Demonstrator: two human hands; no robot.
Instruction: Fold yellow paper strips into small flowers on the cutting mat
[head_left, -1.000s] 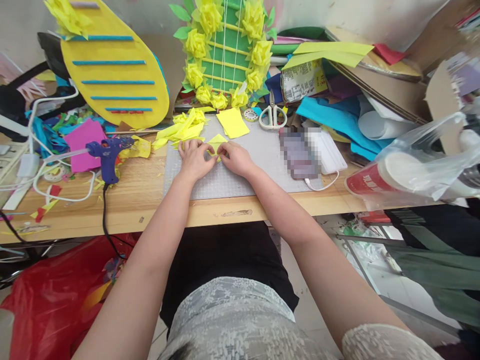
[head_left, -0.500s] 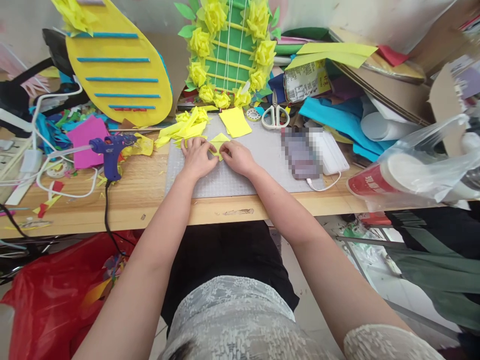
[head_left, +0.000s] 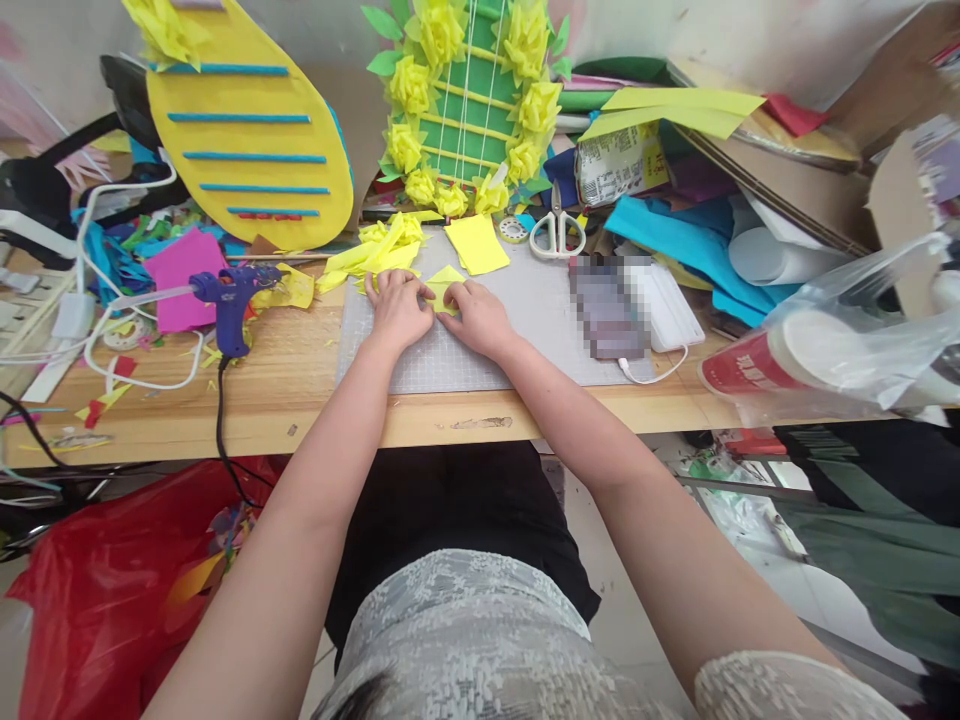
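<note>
A small folded piece of yellow paper (head_left: 445,276) lies on the grey cutting mat (head_left: 525,355), between my two hands. My left hand (head_left: 401,310) is bent over its left side, with thumb and fingertips closed at the edge. From the right, my right hand (head_left: 478,318) pinches the same paper with thumb and fingers. The fingers hide part of the paper. Just behind lie a stack of yellow paper squares (head_left: 478,245) and a heap of crumpled yellow paper pieces (head_left: 379,250).
Scissors (head_left: 557,235), a tape roll (head_left: 514,230), a pixelated dark object (head_left: 609,308) and a white power bank (head_left: 664,305) lie rightward. A purple glue gun (head_left: 232,308) stands left. Behind are a yellow striped panel (head_left: 255,140) and a green flowered one (head_left: 472,120). A bagged cup (head_left: 757,360) stands right.
The view has shifted a little, so the scene sits slightly farther right. My right fingers have spread slightly on the yellow paper; both hands stay at it.
</note>
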